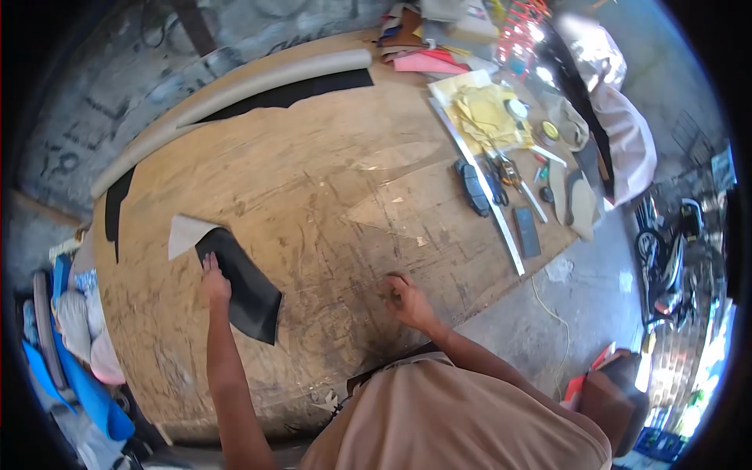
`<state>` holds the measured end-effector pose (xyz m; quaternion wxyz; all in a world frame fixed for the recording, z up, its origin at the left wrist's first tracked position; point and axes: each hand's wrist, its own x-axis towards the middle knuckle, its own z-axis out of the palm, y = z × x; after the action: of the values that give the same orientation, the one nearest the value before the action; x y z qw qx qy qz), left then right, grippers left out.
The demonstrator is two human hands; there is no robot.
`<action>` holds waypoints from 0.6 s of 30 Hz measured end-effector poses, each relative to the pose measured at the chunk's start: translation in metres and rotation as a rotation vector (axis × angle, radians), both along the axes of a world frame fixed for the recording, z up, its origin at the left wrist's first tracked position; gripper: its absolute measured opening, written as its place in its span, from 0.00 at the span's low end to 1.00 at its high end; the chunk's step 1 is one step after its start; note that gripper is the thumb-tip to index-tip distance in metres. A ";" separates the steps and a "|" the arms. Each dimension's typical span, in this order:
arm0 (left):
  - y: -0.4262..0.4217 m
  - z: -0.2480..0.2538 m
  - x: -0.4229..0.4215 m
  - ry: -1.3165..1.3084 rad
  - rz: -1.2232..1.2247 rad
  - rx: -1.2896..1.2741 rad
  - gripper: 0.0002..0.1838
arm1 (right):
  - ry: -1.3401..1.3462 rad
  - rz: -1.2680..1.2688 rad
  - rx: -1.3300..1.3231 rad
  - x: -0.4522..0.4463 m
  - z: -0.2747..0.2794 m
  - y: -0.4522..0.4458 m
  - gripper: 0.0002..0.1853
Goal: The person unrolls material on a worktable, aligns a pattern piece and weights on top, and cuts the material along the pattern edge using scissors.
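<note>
Shirt (454,415), tan, fills the near edge of the view. Right hand (409,301) is over the near part of the worktable (329,204), fingers curled in; cannot tell whether they close on anything. Left hand (215,280) lies on the black piece (247,296), fingers outstretched, not clamped. This piece is on the left part of the tabletop, a pale flap (186,235) at its upper end (folded-back underside or separate scrap: cannot tell). At right, a dark block (526,232) lies just beside a metal straightedge (504,236). Farther up, yellow sheets (487,117). Along the far side, a pale roll (258,82) lies beside black material (298,92), before a grey wall (102,102).
</note>
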<state>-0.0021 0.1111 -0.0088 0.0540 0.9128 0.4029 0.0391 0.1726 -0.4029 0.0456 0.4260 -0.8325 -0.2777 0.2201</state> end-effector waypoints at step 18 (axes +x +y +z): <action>-0.346 0.306 0.174 -0.376 -0.595 -0.457 0.16 | -0.080 0.673 0.167 0.152 0.192 -0.005 0.17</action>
<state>0.1723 -0.2350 0.2973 0.3364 0.9310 0.1030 0.0974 0.3249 -0.4080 0.2378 0.3847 -0.6644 -0.5702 0.2922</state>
